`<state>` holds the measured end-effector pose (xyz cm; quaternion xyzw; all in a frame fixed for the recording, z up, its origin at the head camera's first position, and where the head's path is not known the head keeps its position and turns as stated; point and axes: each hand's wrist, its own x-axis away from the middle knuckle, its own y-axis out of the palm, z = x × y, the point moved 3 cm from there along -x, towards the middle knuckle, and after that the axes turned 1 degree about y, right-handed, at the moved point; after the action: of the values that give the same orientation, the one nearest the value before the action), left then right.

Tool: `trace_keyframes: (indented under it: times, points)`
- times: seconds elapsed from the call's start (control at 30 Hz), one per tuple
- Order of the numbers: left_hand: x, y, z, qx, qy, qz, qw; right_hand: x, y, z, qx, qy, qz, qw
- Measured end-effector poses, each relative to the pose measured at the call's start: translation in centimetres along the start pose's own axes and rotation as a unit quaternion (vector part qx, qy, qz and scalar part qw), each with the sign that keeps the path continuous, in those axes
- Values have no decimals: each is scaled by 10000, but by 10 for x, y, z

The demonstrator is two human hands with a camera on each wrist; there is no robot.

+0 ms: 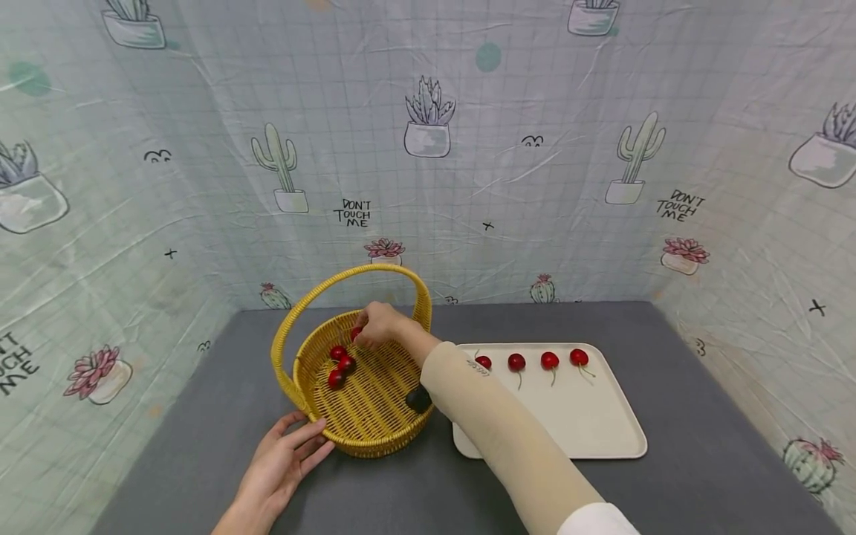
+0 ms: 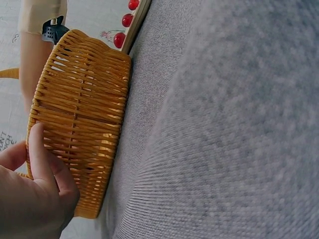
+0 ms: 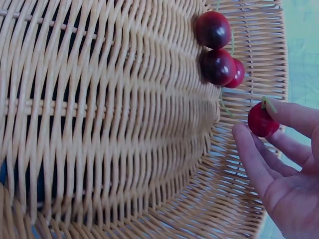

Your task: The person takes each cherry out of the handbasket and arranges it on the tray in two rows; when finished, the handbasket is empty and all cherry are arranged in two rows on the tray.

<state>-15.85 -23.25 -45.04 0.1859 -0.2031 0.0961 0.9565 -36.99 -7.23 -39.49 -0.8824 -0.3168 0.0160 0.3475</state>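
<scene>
A yellow wicker basket [image 1: 377, 449] with a tall arched handle stands left of centre on the table. My left hand [image 1: 277, 461] holds its rim at the front left, with fingers against the outer weave in the left wrist view. Inside the basket, near its back wall, my right hand [image 1: 381, 325] pinches a red cherry [image 3: 262, 121] between thumb and fingers. The right wrist view shows this cherry's green stem by the thumb. Three dark red cherries [image 3: 213, 30] lie close together against the basket's side, left of the right hand.
To the right of the basket lies a cream tray [image 1: 588, 438] with several stemmed cherries [image 1: 516, 362] in a row near its far edge. My right forearm [image 1: 495, 416] crosses over the tray's left side. A patterned cloth wall [image 1: 495, 275] closes off the grey table behind.
</scene>
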Motion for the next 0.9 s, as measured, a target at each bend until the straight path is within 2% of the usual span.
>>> trace_keyframes:
  times: [0.3, 0.43, 0.63, 0.77, 0.9]
  points:
    - [0, 2, 1, -94, 85, -8, 9999, 10, -13, -13, 593, -114, 3, 9982]
    - [1, 2, 2, -116, 95, 17, 9999, 15, -17, -19, 696, -188, -24, 9974]
    - [0, 1, 1, -88, 91, 17, 9999, 25, -17, -27, 1052, -556, -244, 9926]
    - [0, 1, 0, -84, 100, 22, 9999, 35, -16, -32, 1031, -698, -448, 9912]
    - [0, 0, 0, -103, 106, 27, 9999, 45, -18, -38, 1045, -792, -483, 9902]
